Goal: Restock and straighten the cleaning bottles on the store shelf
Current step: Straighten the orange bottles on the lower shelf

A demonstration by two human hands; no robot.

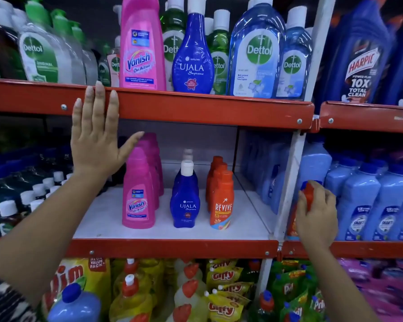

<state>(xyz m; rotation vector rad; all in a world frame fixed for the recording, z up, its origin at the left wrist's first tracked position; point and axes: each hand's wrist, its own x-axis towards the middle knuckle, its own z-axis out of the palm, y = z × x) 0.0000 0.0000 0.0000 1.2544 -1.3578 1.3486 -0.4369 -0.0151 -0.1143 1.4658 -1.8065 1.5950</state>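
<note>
My right hand point(316, 214) covers most of the orange bottle point(309, 198) so I can't read its label, and the Harpic bottles point(361, 54) get chopped off at the right edge.

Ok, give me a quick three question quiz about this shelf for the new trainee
1. True or false: the left hand is gripping a bottle.
2. On the middle shelf, which row stands between the pink Vanish bottles and the orange Revive bottles? A) Dettol B) Ujala C) Harpic
3. What colour is the bottle in the right hand?

Key: 1. False, it is open and flat, fingers over the upper shelf edge. 2. B, the Ujala bottles. 3. Orange-red.
</note>
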